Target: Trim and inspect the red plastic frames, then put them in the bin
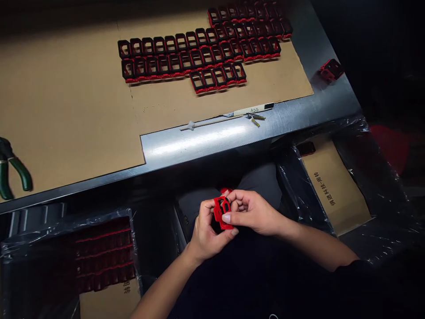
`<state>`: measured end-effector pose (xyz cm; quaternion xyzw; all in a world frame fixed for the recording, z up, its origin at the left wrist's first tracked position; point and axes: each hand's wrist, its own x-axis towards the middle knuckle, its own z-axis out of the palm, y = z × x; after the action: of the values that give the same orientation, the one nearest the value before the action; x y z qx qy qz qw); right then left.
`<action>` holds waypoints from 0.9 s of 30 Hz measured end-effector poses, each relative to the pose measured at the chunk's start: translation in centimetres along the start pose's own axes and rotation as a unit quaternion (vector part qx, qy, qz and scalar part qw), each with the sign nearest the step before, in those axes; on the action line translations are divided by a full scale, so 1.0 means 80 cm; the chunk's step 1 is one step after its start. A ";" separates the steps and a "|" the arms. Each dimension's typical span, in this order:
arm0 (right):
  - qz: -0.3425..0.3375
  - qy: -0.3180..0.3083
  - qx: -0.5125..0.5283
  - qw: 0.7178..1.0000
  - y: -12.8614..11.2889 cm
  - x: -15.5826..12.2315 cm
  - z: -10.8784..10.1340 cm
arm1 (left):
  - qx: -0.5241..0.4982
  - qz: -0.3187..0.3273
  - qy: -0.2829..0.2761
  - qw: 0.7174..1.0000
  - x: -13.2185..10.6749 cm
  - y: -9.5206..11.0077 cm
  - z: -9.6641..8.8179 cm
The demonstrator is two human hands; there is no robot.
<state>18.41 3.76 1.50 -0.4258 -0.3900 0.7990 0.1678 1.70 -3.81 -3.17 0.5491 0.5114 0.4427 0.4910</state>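
Above my lap, a small red and black plastic frame (222,213) is gripped between both hands. My left hand (207,230) has its thumb at the lower edge and its fingers round the left side. My right hand (247,210) pinches the right side, the thumb lying on the red face and the index finger at the top. On the table beyond, rows of similar black-topped red frames (196,57) stand on brown cardboard (73,88). A single frame (332,70) lies apart at the table's right edge.
Green-handled pliers (16,170) lie at the far left. A knife marked A55 (254,110) and a thin stick (212,122) rest by the metal table edge (199,142). Plastic-lined boxes flank my lap: stacked frames (104,257) at left, a cardboard sheet (335,190) at right.
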 end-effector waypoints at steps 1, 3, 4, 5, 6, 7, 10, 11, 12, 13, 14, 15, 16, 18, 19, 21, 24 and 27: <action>-0.002 -0.003 -0.002 1.000 0.001 0.000 -0.001 | -0.001 0.003 0.003 1.000 0.000 0.000 0.001; -0.001 -0.012 0.000 1.000 0.002 0.000 -0.004 | -0.001 0.012 0.005 1.000 -0.001 0.000 0.003; -0.001 -0.017 0.005 1.000 0.003 0.000 -0.005 | 0.000 0.021 0.006 1.000 -0.001 -0.001 0.004; -0.001 -0.021 0.014 1.000 0.004 0.000 -0.007 | 0.001 0.030 0.007 1.000 -0.001 -0.001 0.005; 0.000 -0.027 0.027 0.999 0.005 0.001 -0.008 | 0.004 0.040 0.007 0.999 -0.001 -0.002 0.005; 0.001 -0.033 0.041 0.999 0.005 0.002 -0.009 | 0.009 0.049 0.007 0.999 -0.001 -0.003 0.005; 0.008 -0.048 0.088 0.995 0.009 0.006 -0.011 | 0.020 0.078 0.006 0.997 0.000 -0.004 0.005; 0.010 -0.053 0.105 0.993 0.011 0.008 -0.011 | 0.023 0.087 0.006 0.996 0.001 -0.004 0.005; 0.015 -0.057 0.122 0.991 0.012 0.010 -0.012 | 0.027 0.094 0.006 0.995 0.002 -0.004 0.005; 0.023 -0.060 0.138 0.988 0.014 0.011 -0.013 | 0.030 0.098 0.008 0.995 0.002 -0.004 0.004; 0.034 -0.064 0.153 0.986 0.015 0.012 -0.013 | 0.035 0.099 0.009 0.994 0.003 -0.003 0.004; 0.047 -0.066 0.166 0.983 0.016 0.013 -0.013 | 0.039 0.099 0.010 0.994 0.003 -0.003 0.004; 0.060 -0.066 0.176 0.980 0.017 0.014 -0.014 | 0.042 0.098 0.011 0.994 0.003 -0.002 0.004; 0.079 -0.066 0.190 0.976 0.019 0.015 -0.014 | 0.045 0.093 0.011 0.995 0.004 -0.001 0.004; 0.086 -0.065 0.195 0.975 0.019 0.015 -0.014 | 0.045 0.090 0.012 0.995 0.004 -0.001 0.004; 0.096 -0.064 0.203 0.972 0.020 0.016 -0.014 | 0.043 0.083 0.012 0.996 0.004 -0.001 0.004; 0.107 -0.063 0.212 0.969 0.021 0.017 -0.014 | 0.035 0.067 0.015 0.997 0.003 -0.002 0.004; 0.111 -0.062 0.216 0.968 0.023 0.018 -0.015 | 0.024 0.042 0.021 0.999 0.001 -0.004 0.004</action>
<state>18.64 4.02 -1.08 -0.3693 -0.1682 0.9030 0.1415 1.96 -3.76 -3.54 0.5722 0.5084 0.4618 0.4481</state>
